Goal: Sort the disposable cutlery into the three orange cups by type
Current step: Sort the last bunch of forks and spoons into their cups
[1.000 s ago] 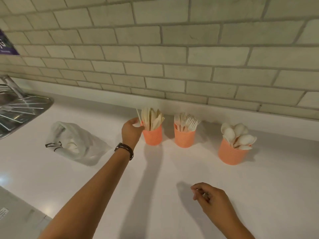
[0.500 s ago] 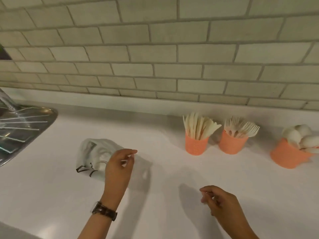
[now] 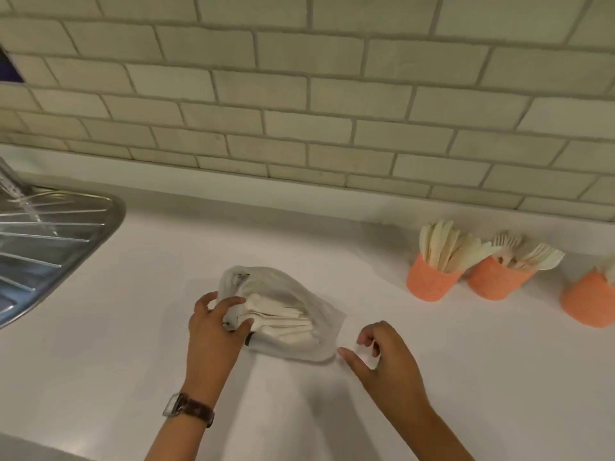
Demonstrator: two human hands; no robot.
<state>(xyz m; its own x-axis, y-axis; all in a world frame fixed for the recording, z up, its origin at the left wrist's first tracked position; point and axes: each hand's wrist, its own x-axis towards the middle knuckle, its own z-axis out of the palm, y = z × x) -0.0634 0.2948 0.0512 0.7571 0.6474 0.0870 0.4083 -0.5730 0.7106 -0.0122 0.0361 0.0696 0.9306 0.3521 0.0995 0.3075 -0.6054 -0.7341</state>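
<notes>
A translucent plastic bag (image 3: 283, 311) with pale disposable cutlery inside lies on the white counter. My left hand (image 3: 216, 331) pinches the bag's left end between thumb and fingers. My right hand (image 3: 382, 354) hovers at the bag's right corner, fingers curled apart, holding nothing. Three orange cups stand at the right: the knife cup (image 3: 431, 282), the fork cup (image 3: 496, 277) and a third cup (image 3: 587, 301) cut off by the frame edge, its contents barely showing.
A steel sink drainboard (image 3: 50, 247) sits at the far left. The tiled wall (image 3: 299, 111) runs along the back of the white counter (image 3: 133, 344). A wristwatch is on my left wrist.
My left hand left the knife cup, swung left and took hold of the bag. My right hand moved up to the bag's right corner. The view shifted left, pushing the cups right.
</notes>
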